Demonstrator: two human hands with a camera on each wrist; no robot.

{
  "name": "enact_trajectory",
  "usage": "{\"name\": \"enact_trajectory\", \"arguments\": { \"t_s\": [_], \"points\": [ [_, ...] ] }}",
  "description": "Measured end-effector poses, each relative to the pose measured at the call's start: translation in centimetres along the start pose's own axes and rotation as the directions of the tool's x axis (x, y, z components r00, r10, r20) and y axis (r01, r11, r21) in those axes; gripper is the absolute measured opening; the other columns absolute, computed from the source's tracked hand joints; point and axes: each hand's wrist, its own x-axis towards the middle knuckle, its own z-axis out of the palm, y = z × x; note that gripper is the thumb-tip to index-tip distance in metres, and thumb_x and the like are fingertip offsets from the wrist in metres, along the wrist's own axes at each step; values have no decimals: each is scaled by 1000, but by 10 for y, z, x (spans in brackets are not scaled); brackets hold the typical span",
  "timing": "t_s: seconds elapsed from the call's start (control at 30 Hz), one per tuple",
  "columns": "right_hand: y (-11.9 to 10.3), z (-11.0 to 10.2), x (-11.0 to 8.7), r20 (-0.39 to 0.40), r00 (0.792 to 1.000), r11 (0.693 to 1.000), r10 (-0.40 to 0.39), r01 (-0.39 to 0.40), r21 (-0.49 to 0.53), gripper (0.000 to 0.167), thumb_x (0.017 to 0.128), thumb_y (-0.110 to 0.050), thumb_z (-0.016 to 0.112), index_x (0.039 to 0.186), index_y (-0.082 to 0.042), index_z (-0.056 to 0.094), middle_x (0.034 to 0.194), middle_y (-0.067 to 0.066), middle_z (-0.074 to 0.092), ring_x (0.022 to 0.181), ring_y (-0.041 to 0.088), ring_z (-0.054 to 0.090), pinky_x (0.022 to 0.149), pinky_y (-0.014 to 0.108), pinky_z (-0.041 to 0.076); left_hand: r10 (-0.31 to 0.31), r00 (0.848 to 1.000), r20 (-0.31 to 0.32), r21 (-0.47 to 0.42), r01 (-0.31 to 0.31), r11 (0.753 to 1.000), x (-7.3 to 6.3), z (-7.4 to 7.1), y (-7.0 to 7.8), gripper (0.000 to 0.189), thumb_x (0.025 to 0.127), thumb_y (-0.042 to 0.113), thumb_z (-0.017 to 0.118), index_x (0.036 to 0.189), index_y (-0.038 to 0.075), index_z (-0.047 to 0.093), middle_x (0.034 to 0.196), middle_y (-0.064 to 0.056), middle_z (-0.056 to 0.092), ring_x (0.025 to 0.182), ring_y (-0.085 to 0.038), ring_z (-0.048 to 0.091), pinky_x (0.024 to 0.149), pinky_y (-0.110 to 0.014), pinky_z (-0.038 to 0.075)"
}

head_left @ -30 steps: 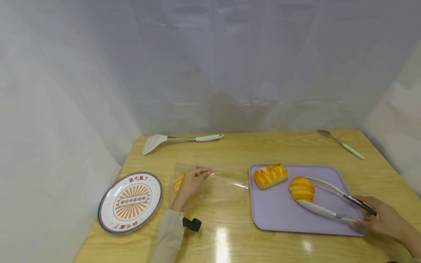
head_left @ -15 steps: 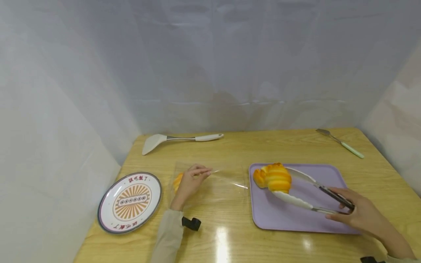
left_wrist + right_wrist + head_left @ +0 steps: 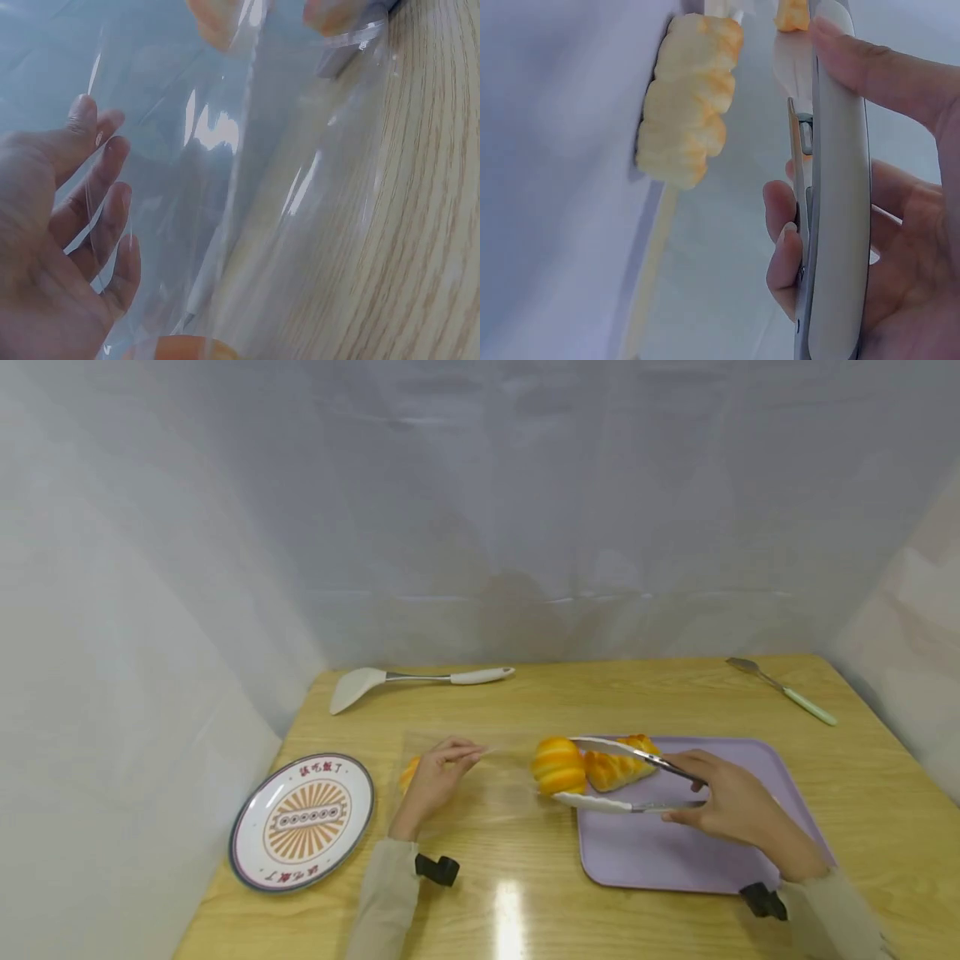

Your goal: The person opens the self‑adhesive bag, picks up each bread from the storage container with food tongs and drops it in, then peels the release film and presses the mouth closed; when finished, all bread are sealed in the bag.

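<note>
At the left, my left hand point(image 3: 438, 781) pinches the upper edge of a clear plastic bag point(image 3: 300, 172) between thumb and index finger, holding its mouth raised. Inside the bag, partly behind that hand, lies an orange-yellow bread point(image 3: 407, 773). My right hand point(image 3: 738, 810) grips a pair of kitchen tongs point(image 3: 596, 802) with pale tips. Between those tips is a ridged round bread roll point(image 3: 558, 767), at the bag's right end; whether it has passed the opening is unclear. A braided bread point(image 3: 618, 766) lies behind the tongs on the purple tray point(image 3: 667, 872).
On the wooden table point(image 3: 450, 918), a printed plate point(image 3: 251, 827) stands at the left. A white spatula point(image 3: 480, 676) lies along the back edge, and a small green-handled server point(image 3: 806, 704) at the back right. Pale sheeting point(image 3: 525, 510) rises behind the table.
My right hand has moved left with the tongs, carrying the round bread roll from the tray's middle, past the braided bread, to the bag's right end. My left hand has stayed in place.
</note>
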Motion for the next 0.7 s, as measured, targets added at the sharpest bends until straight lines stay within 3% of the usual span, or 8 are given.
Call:
{"name": "enact_trajectory", "arguments": {
  "t_s": [0.17,0.27,0.4,0.5,0.7],
  "points": [
    [-13,3,12,-29,999,995,-45,42,-88,73,70,-35,85,131,-4,60,124,19,64,81,19,64,57,28,49,11,1000,-7,-10,-11,1000,2,0,1,26,96,22,61,113,7,73,114,-8,68,109,-26,61,95,-39,51],
    [-19,6,15,-60,995,990,-75,67,-123,72,69,-32,87,130,-5,61,126,22,63,91,31,67,66,41,57,28,1000,-10,-5,-28,1000,2,1,2,25,96,22,61,113,7,73,113,-9,68,108,-26,62,93,-35,52],
    [-26,14,19,-96,988,984,-119,105,-142,71,67,-29,88,128,-6,61,125,22,64,106,43,64,81,56,56,26,1000,-13,-10,-26,1000,3,0,1,25,96,22,61,113,8,73,112,-9,68,108,-25,61,93,-33,52],
    [-30,20,24,-95,987,985,-130,118,-124,71,66,-29,89,127,-6,62,126,22,63,108,43,63,81,56,56,21,1000,-17,-21,-21,1000,3,-1,1,25,96,21,61,113,7,73,113,-9,68,108,-26,61,93,-35,52],
    [-43,34,35,-23,994,992,-107,105,-71,73,64,-31,89,127,-5,63,127,23,63,101,41,66,66,46,57,-36,999,-15,-44,35,998,1,2,3,25,96,18,62,112,2,72,114,-12,67,112,-27,60,99,-42,50]
  ]
}}
